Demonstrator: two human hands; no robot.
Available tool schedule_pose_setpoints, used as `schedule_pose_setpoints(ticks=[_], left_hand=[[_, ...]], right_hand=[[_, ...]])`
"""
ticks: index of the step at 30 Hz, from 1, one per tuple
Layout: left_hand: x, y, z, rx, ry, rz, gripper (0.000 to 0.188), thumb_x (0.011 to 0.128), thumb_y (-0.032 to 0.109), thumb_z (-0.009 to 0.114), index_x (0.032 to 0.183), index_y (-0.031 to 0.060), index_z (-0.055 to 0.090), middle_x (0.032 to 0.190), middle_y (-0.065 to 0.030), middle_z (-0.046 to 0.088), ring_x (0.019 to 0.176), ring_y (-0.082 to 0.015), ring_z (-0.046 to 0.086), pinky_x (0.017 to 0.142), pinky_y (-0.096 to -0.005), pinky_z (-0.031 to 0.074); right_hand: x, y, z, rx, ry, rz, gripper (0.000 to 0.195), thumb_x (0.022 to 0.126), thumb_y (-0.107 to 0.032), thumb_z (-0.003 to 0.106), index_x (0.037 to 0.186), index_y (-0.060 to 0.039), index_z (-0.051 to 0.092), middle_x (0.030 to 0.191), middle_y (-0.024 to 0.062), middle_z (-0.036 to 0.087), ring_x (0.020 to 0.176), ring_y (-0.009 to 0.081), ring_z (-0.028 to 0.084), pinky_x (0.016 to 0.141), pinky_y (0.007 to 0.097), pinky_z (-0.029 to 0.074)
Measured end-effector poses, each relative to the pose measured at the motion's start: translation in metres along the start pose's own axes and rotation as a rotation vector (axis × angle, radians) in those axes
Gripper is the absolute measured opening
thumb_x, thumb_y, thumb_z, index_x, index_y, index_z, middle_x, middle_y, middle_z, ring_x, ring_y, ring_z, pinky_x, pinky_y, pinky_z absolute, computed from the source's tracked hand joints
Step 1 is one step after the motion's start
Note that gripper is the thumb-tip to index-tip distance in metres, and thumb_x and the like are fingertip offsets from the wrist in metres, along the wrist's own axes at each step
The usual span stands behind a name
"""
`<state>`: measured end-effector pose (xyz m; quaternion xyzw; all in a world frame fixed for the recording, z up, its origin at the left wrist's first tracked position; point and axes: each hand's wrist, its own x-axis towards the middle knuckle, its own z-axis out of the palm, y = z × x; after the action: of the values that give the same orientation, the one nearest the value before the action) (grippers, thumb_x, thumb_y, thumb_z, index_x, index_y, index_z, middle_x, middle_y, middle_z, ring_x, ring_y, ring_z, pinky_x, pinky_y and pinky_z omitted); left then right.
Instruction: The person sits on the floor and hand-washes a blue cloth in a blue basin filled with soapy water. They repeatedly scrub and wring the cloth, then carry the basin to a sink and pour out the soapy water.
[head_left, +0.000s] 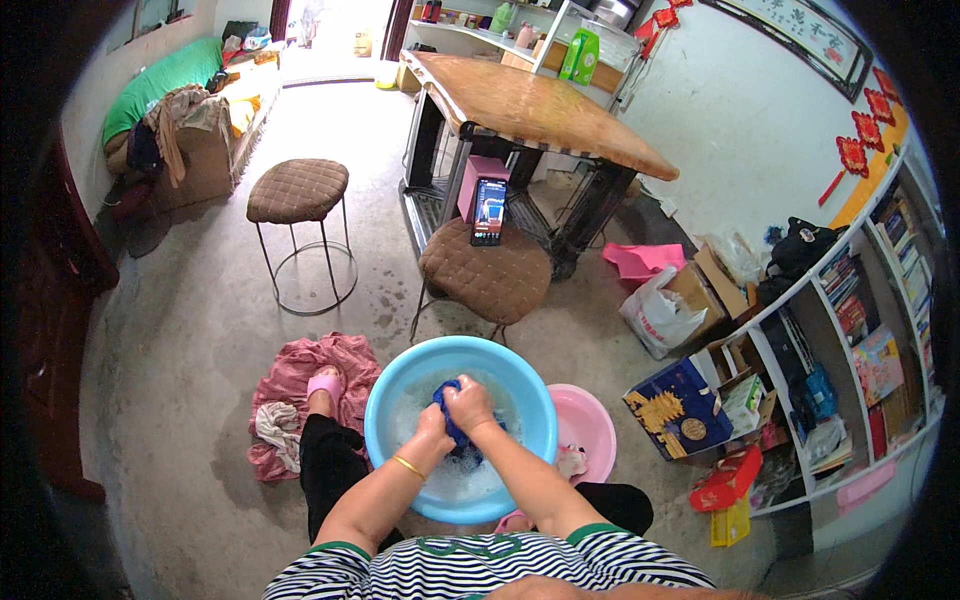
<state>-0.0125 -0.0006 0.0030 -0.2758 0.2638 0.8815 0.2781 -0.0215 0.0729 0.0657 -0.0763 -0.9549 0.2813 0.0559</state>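
A light blue plastic basin (379, 450) holding sudsy water stands on the floor between my legs. Over the water, my left hand (435, 429) and my right hand (470, 405) grip a wet dark blue cloth (448, 391) close together. Part of the cloth hangs down into the suds. Behind the basin's right side is a pink basin (596, 420) with a white and red cloth (572, 461) in it. To the left, a red checked cloth (289, 375) lies on the floor under my foot, with a crumpled white cloth (277, 427) on top.
Two padded stools (298, 191) (487, 281) stand ahead; a phone (489, 212) is propped on the nearer one. Behind it is a wooden-topped table (540, 105). At right are a plastic bag (660, 315), a blue box (677, 409) and a bookshelf (832, 322).
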Motion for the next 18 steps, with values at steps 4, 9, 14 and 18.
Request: schedule_pose_setpoints(ticks=[4,9,14,18], left_hand=[[0.012,0.0,-0.011,-0.027,-0.02,0.109,0.029,0.089,0.03,0.038,0.091,0.0104,0.059,0.09,-0.0112,0.061,0.082,-0.0263,0.059,0.072,-0.0425,0.049],[0.024,-0.011,-0.054,-0.32,-0.331,0.094,0.037,0.091,0.033,0.029,0.093,0.008,0.056,0.091,-0.0124,0.06,0.082,-0.0286,0.059,0.074,-0.0425,0.049],[0.007,0.007,0.0,-0.06,-0.117,0.167,0.023,0.088,0.019,0.039,0.097,0.0061,0.055,0.092,-0.01,0.06,0.084,-0.0253,0.059,0.079,-0.0408,0.049],[0.004,0.019,0.003,-0.021,-0.049,0.403,0.017,0.083,0.019,0.049,0.096,0.0099,0.056,0.092,-0.0065,0.06,0.085,-0.0223,0.057,0.079,-0.0394,0.045]], right_hand=[[-0.011,-0.01,0.002,0.032,-0.041,-0.058,0.028,0.078,-0.033,0.054,0.085,-0.0054,0.057,0.082,0.0233,0.062,0.078,0.0419,0.059,0.07,0.0491,0.048],[-0.05,-0.033,-0.002,0.229,-0.085,-0.262,0.028,0.076,-0.033,0.058,0.086,-0.0066,0.057,0.079,0.0255,0.061,0.077,0.0423,0.059,0.069,0.05,0.047],[0.01,0.031,0.003,0.261,0.088,-0.071,0.03,0.077,-0.024,0.055,0.103,-0.009,0.056,0.085,0.0241,0.062,0.081,0.0426,0.058,0.072,0.0485,0.047],[0.017,0.052,-0.013,0.29,-0.221,-0.049,0.038,0.077,-0.016,0.055,0.115,-0.0114,0.056,0.095,0.0223,0.06,0.09,0.0377,0.058,0.081,0.0409,0.047]])
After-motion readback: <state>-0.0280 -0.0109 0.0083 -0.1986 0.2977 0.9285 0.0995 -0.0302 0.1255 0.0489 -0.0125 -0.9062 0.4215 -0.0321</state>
